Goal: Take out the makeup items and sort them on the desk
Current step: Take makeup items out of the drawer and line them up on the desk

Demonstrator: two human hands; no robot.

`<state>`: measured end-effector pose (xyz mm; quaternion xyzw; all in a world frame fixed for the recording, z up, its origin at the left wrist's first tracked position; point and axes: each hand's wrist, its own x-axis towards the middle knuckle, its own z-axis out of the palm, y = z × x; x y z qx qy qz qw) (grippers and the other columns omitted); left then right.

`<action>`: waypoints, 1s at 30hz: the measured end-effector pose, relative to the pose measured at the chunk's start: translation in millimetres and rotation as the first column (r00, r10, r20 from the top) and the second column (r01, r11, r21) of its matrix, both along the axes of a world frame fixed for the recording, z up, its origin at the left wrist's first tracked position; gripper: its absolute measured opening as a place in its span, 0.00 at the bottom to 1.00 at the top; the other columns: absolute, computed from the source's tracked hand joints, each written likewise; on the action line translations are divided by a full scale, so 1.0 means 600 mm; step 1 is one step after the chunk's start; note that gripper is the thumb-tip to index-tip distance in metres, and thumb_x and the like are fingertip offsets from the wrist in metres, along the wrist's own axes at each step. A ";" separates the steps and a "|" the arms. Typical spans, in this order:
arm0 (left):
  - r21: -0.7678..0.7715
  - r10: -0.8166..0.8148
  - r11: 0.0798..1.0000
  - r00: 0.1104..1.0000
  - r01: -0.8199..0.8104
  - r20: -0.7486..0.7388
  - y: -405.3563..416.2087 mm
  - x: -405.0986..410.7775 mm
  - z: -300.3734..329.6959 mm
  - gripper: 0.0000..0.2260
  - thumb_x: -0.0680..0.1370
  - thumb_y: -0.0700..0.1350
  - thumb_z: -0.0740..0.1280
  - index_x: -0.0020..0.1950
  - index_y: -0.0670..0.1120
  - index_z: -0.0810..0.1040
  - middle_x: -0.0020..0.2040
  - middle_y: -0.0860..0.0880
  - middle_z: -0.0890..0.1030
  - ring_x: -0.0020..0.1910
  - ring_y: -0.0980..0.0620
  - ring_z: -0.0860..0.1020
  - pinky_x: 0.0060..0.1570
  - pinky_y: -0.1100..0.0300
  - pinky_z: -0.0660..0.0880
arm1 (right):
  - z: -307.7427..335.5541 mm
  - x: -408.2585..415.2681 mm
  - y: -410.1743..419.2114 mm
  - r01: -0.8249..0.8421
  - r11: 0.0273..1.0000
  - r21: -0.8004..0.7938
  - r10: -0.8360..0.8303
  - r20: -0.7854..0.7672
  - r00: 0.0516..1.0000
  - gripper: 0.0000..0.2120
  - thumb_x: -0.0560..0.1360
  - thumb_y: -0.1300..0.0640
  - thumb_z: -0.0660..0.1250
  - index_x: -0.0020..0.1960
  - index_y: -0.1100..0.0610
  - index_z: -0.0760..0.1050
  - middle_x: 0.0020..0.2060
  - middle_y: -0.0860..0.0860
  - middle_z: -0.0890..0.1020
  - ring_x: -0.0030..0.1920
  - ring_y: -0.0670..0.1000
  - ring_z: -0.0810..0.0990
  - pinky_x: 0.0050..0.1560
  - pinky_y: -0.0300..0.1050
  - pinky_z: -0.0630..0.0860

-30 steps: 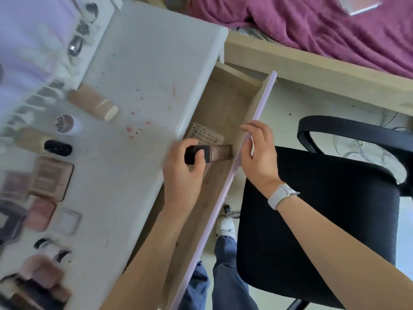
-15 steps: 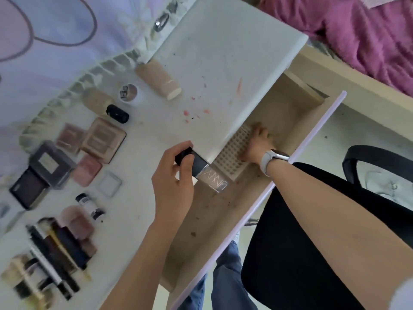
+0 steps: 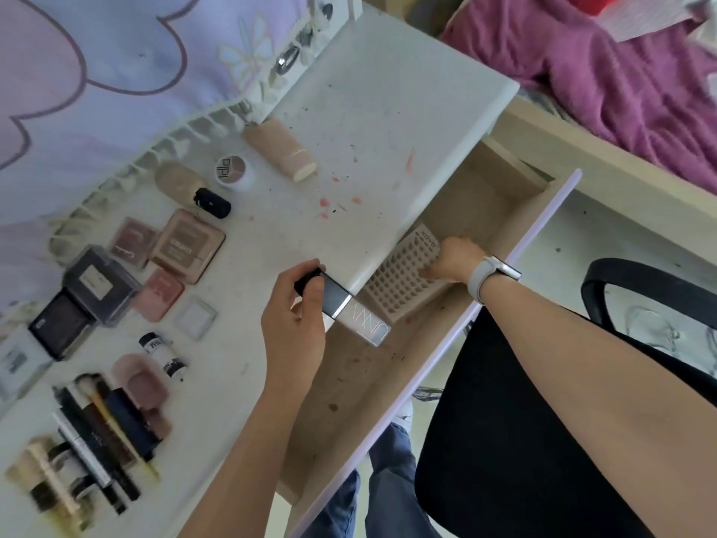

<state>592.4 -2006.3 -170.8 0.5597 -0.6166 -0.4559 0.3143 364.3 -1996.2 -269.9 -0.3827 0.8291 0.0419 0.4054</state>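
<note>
At the front edge of the white desk (image 3: 388, 110), left hand (image 3: 295, 324): thumb and fingers curled round the black cap of a foundation bottle (image 3: 349, 310). Bottle tilted, pale glass body with printed lettering jutting past the desk edge, over the open drawer (image 3: 485, 196). Forearm running down and left across the desktop.

Inside the drawer, right hand (image 3: 452, 258): fingers bent down onto a flat card of small dotted rows (image 3: 399, 277), lying on the wooden drawer floor, one end tucked beneath the desk edge. Whether gripping or only pressing, cannot tell. White watch (image 3: 490, 275) on that wrist, above the drawer's lilac front panel.

Further out on the desktop, already laid down: a beige tube (image 3: 281, 151) near the back edge; a small round pot (image 3: 232, 172) just beside it; a beige bottle with a black cap (image 3: 194, 190) next to the pot. To the left, a cluster of flat compacts (image 3: 186, 246) in pink and brown, touching or nearly so. Near the bottom left, a row of dark pencils and tubes (image 3: 104, 432) lying side by side, blurred.

Right of the drawer, a black chair (image 3: 523, 440). Beyond the desk, a purple blanket (image 3: 605, 71). Spots of red on the desktop near the drawer.
</note>
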 end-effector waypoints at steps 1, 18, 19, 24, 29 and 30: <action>0.004 0.011 1.000 1.000 -0.011 0.001 -0.001 0.001 0.001 0.15 0.78 0.38 0.61 0.48 0.59 0.74 0.46 0.64 0.78 0.47 0.71 0.74 0.43 0.78 0.69 | 0.013 -0.003 0.002 0.022 0.999 -0.030 -0.021 0.045 0.999 0.14 0.71 0.50 0.69 0.50 0.59 0.74 0.45 0.55 0.78 0.44 0.55 0.77 0.41 0.44 0.73; 0.373 0.290 0.902 0.946 -0.219 -0.146 -0.087 -0.007 0.029 0.12 0.82 0.42 0.54 0.47 0.49 0.76 0.45 0.47 0.74 0.42 0.52 0.74 0.35 0.60 0.78 | 0.228 -0.041 0.043 0.403 0.835 -0.375 -0.356 0.191 0.915 0.13 0.76 0.48 0.60 0.40 0.57 0.68 0.37 0.53 0.74 0.37 0.54 0.73 0.40 0.47 0.69; 0.367 0.276 0.905 0.954 -0.216 -0.119 -0.101 -0.005 0.027 0.12 0.82 0.42 0.54 0.46 0.50 0.76 0.45 0.48 0.74 0.42 0.53 0.74 0.35 0.59 0.78 | 0.233 -0.040 0.044 0.465 0.796 -0.388 -0.389 0.261 0.883 0.13 0.76 0.49 0.62 0.39 0.57 0.68 0.36 0.53 0.74 0.35 0.53 0.72 0.39 0.47 0.69; 0.277 0.200 0.938 0.978 -0.210 0.063 -0.159 -0.003 0.017 0.12 0.81 0.43 0.54 0.46 0.50 0.76 0.46 0.46 0.75 0.44 0.49 0.74 0.40 0.53 0.76 | 0.243 -0.032 0.048 0.548 0.743 -0.385 -0.398 0.404 0.823 0.11 0.75 0.54 0.64 0.40 0.60 0.69 0.35 0.54 0.75 0.36 0.53 0.73 0.40 0.45 0.68; 0.211 0.148 0.957 0.962 -0.197 0.228 -0.183 -0.003 0.004 0.13 0.81 0.41 0.52 0.55 0.42 0.76 0.47 0.46 0.74 0.46 0.49 0.72 0.43 0.57 0.69 | 0.249 -0.022 0.034 0.739 0.544 -0.397 -0.437 0.618 0.653 0.11 0.75 0.57 0.65 0.40 0.65 0.73 0.28 0.48 0.79 0.31 0.48 0.78 0.33 0.36 0.72; 0.202 0.146 0.959 0.958 -0.198 0.247 -0.184 -0.004 0.003 0.13 0.81 0.41 0.52 0.55 0.41 0.76 0.46 0.45 0.74 0.46 0.48 0.71 0.43 0.58 0.68 | 0.247 -0.014 0.027 0.765 0.498 -0.407 -0.437 0.644 0.628 0.09 0.75 0.57 0.65 0.41 0.63 0.74 0.28 0.46 0.80 0.29 0.46 0.78 0.30 0.33 0.72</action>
